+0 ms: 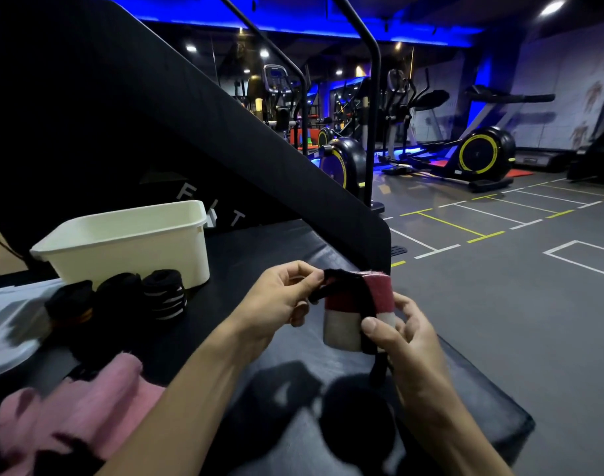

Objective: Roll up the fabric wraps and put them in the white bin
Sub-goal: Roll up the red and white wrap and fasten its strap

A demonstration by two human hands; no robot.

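Fingers [314,274] of your left hand [276,297] pinch the black strap end, while your right hand [403,333] curls round the red-and-white rolled wrap [348,317], held above the bench [259,245], right of the white bin [129,242].

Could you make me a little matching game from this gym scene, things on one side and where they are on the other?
Things:
1. white bin
2. red and white wrap
3. pink cloth
4. three black rolled wraps

Places:
A. lying bottom left on the dark pad
B. held between left hand and right hand
C. lined up just in front of the bin
D. standing at the back left of the pad

Pairs: 1-D, 2-B, 3-A, 4-C
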